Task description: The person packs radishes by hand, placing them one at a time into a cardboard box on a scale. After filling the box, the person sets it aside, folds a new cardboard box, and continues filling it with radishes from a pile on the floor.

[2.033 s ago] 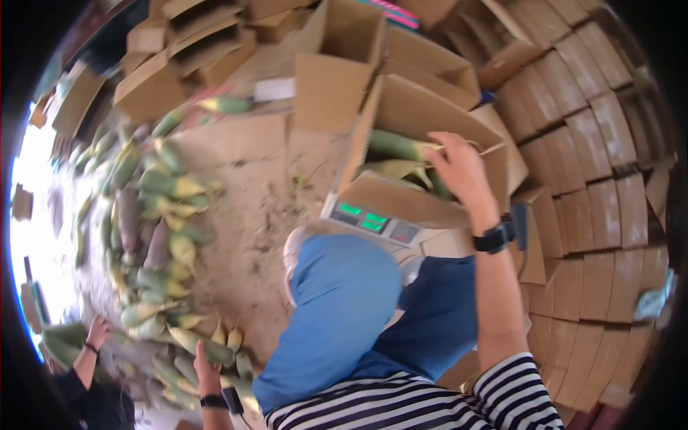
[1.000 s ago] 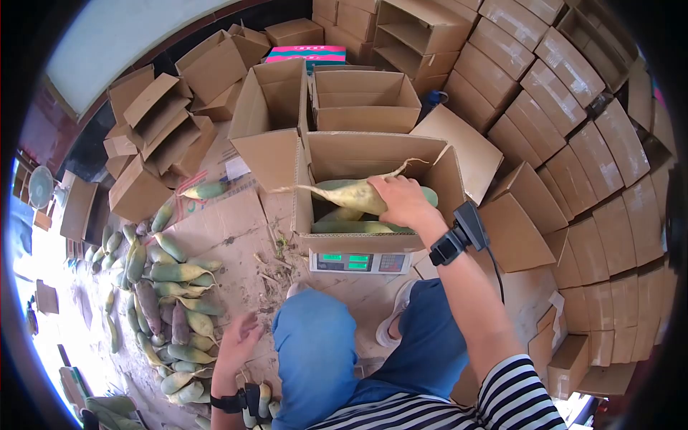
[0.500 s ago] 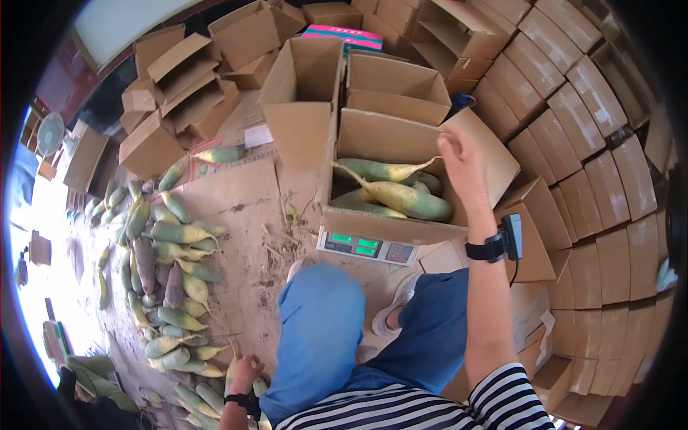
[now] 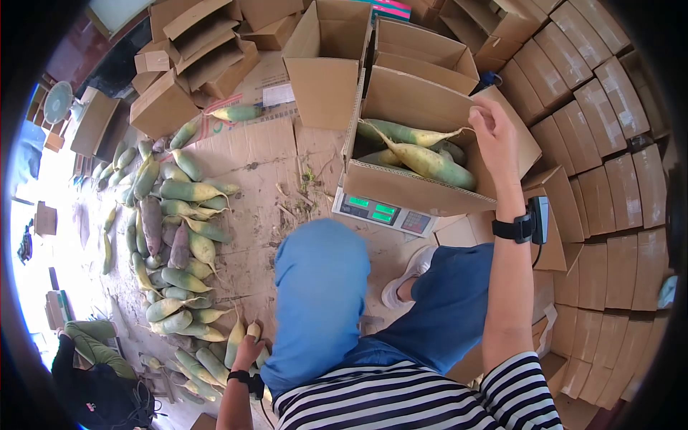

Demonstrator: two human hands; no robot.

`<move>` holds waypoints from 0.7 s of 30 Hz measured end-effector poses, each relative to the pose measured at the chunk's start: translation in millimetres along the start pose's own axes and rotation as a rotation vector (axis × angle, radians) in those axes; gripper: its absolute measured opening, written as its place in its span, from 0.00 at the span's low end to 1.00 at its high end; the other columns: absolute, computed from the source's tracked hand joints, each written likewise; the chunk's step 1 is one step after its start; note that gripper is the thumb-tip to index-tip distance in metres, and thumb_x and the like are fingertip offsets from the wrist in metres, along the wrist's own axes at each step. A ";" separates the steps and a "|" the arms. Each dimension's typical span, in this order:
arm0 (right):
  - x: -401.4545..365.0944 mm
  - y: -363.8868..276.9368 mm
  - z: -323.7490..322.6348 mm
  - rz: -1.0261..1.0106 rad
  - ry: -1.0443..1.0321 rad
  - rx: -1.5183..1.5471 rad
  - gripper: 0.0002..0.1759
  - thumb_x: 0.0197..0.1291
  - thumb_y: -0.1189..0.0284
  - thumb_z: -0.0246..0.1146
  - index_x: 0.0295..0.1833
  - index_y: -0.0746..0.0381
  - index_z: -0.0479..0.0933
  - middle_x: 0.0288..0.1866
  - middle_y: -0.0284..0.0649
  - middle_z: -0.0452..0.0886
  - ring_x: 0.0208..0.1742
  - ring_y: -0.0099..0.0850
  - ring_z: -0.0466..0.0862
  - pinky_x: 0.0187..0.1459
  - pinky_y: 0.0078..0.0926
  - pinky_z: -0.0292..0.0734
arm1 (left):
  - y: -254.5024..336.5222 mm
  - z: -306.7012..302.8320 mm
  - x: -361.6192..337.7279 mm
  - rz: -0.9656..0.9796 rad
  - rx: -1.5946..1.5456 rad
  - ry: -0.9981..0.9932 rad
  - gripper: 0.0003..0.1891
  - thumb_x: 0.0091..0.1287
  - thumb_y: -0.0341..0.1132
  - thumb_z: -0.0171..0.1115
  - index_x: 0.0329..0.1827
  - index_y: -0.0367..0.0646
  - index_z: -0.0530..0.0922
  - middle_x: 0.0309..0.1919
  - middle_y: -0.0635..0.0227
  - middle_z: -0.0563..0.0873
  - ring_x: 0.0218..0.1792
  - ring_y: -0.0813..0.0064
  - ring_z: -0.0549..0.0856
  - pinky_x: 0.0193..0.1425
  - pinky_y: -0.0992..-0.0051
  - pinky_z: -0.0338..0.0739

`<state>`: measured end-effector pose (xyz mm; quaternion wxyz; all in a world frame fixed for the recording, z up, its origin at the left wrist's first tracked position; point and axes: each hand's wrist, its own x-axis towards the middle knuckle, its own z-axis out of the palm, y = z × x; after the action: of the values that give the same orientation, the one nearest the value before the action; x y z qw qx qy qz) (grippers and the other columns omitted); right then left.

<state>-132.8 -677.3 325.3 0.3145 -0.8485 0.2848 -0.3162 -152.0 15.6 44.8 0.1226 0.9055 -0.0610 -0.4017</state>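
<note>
My right hand [image 4: 494, 132] is at the right side of an open cardboard box [image 4: 416, 193], its fingers curled by the thin root tip of a radish. Several green and pale radishes [image 4: 430, 163] lie inside the box, which stands on a scale [image 4: 383, 211] with lit green digits. Down at the lower left, my left hand [image 4: 249, 351] reaches into the radishes on the floor, its fingers around a pale radish [image 4: 253, 330]. Another radish [image 4: 234, 342] lies just left of that hand.
Rows of radishes [image 4: 188, 190] cover the floor on the left, with a few purple ones among them. Empty boxes [image 4: 322, 93] stand behind the scale. Stacked cartons [image 4: 623, 179] line the right. A person in dark clothing [image 4: 107, 390] is at the lower left.
The view has shifted, so the box and floor appear lower and farther right. My left hand has moved slightly and now has a radish tip at its fingers. My right hand remains beside the box.
</note>
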 end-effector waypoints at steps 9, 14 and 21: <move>-2.3 -14.8 -33.0 0.012 -0.020 0.348 0.16 0.69 0.70 0.61 0.57 0.67 0.78 0.44 0.34 0.85 0.45 0.20 0.83 0.49 0.17 0.76 | 58.4 -75.7 30.6 0.350 -0.185 0.160 0.18 0.65 0.40 0.67 0.48 0.32 0.78 0.36 0.49 0.85 0.41 0.55 0.86 0.46 0.61 0.80; -39.7 -36.0 -127.1 0.002 0.008 0.186 0.15 0.69 0.70 0.62 0.57 0.66 0.78 0.43 0.31 0.83 0.42 0.16 0.79 0.46 0.16 0.75 | 182.8 -268.3 36.3 0.626 0.121 0.466 0.19 0.71 0.35 0.59 0.63 0.39 0.75 0.56 0.61 0.80 0.56 0.66 0.79 0.61 0.68 0.74; -131.5 -10.5 -249.2 0.247 -0.060 -0.111 0.15 0.69 0.70 0.62 0.57 0.65 0.77 0.42 0.30 0.82 0.43 0.17 0.79 0.46 0.18 0.75 | 442.9 -349.1 -60.9 0.910 -0.503 0.108 0.28 0.74 0.49 0.56 0.69 0.37 0.70 0.63 0.59 0.78 0.59 0.70 0.81 0.59 0.74 0.76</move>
<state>-392.0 -669.0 435.7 0.3119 -0.8320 0.3948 -0.2335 61.1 -337.5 434.2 0.5015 0.7492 -0.3437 -0.2628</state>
